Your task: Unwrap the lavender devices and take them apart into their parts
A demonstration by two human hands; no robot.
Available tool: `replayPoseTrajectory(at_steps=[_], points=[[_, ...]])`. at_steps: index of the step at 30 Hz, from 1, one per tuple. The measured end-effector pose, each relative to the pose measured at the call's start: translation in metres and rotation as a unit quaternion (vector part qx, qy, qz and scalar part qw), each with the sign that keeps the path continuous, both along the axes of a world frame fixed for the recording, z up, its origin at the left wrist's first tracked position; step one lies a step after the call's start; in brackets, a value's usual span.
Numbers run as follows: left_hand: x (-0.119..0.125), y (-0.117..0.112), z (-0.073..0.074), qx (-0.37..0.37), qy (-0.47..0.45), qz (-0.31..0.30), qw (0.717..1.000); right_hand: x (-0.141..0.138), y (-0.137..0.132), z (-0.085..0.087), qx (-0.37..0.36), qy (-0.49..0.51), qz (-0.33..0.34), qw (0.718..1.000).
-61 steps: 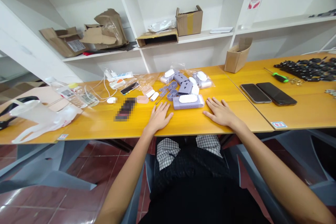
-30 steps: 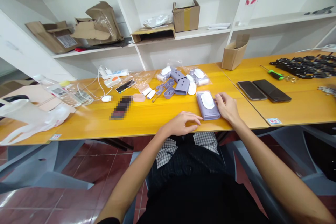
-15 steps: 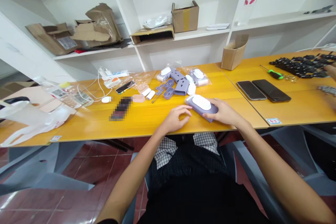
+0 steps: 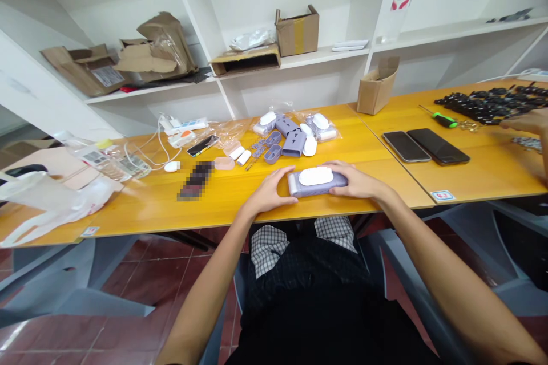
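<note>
Honey-yellow wooden worktop (image 4: 385,182) runs beneath white shelving (image 4: 252,88) that carries torn cardboard boxes (image 4: 297,31). Near the worktop's front edge, a lilac case with a white oval top (image 4: 317,181) lies flat, gripped at either end by the left hand (image 4: 269,194) and right hand (image 4: 357,183), fingers curled around it. Just behind it lie lilac plastic parts (image 4: 286,140) and bagged white pieces (image 4: 321,125). Farther right sit two smartphones (image 4: 423,145), a green-handled screwdriver (image 4: 443,120) and another person's hand (image 4: 524,122).
</note>
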State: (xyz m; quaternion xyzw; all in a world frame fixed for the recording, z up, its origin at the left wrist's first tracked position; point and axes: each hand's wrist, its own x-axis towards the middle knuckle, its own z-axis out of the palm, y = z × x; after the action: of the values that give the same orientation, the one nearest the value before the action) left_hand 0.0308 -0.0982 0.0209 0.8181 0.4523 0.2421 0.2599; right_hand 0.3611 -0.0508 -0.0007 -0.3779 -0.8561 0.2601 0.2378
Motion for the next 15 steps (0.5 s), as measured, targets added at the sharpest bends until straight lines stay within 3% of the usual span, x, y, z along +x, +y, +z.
replayPoseTrajectory(at_steps=[8,15], points=[[0.001,0.002,-0.005,0.048,-0.005,0.026,0.999,-0.045,0.017,-0.001,0.02,-0.005,-0.037,0.999],[0.001,0.004,-0.009,0.064,-0.01,0.039,0.997,-0.045,0.009,-0.007,0.042,0.026,-0.053,0.997]])
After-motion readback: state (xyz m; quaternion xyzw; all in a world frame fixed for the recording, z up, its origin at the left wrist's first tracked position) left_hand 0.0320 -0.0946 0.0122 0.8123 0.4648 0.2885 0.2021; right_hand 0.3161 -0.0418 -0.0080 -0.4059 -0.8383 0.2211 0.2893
